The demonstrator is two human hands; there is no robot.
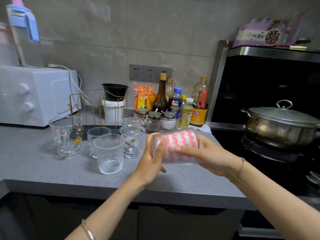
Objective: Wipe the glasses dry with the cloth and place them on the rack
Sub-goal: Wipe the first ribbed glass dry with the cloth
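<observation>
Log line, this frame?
phase: wiping | left hand: grips glass | right hand: grips glass | cloth: inside glass | other glasses: on counter | rack: no glasses

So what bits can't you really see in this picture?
All in the head view:
- Inside the pot: the lid covers it.
- The blue jug, top left: too blurred for details.
- Whether the glass is dry yet: the cloth fills it, and the left hand and right hand wrap it.
- The metal thing on the right: cut off by the edge.
</observation>
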